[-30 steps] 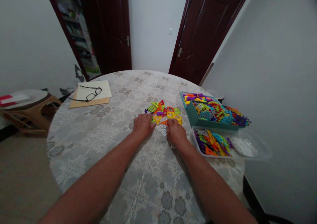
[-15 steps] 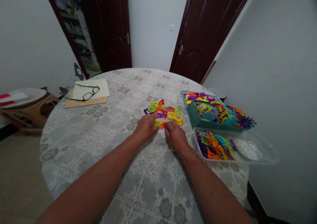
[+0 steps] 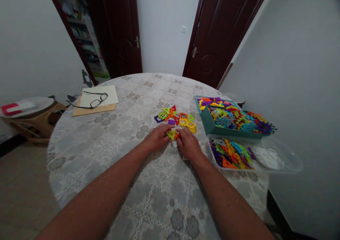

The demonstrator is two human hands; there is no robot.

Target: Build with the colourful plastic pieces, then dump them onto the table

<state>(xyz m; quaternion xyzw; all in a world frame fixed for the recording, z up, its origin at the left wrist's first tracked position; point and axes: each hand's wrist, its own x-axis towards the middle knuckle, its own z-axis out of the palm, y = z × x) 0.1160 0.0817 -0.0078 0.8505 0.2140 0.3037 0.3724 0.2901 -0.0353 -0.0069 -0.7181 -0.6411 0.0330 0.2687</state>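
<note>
Between my two hands is a small lime-green and orange plastic building piece (image 3: 171,134). My left hand (image 3: 158,137) is closed on its lime-green side, and the fingers of my right hand (image 3: 188,143) pinch its orange side. A white piece (image 3: 174,143) lies under or just below it, partly covered. Just beyond my fingertips rests a purple piece (image 3: 171,121). Past that, a cluster of lime, orange and red pieces (image 3: 167,114) lies on the table, with yellow pieces (image 3: 190,126) to its right, close to my right hand.
A teal box (image 3: 212,129) heaped with colourful pieces stands at the right, its lid (image 3: 198,105) behind it holding more. Nearer is a clear plastic container (image 3: 216,165) of sorted pieces, with white ones beside them. Black-framed glasses (image 3: 95,103) rest on papers (image 3: 111,95) at the left.
The lime-green and orange piece has turned or tilted between my fingers, showing more of its lime side. My hands stay in nearly the same place, and the view has shifted slightly.
</note>
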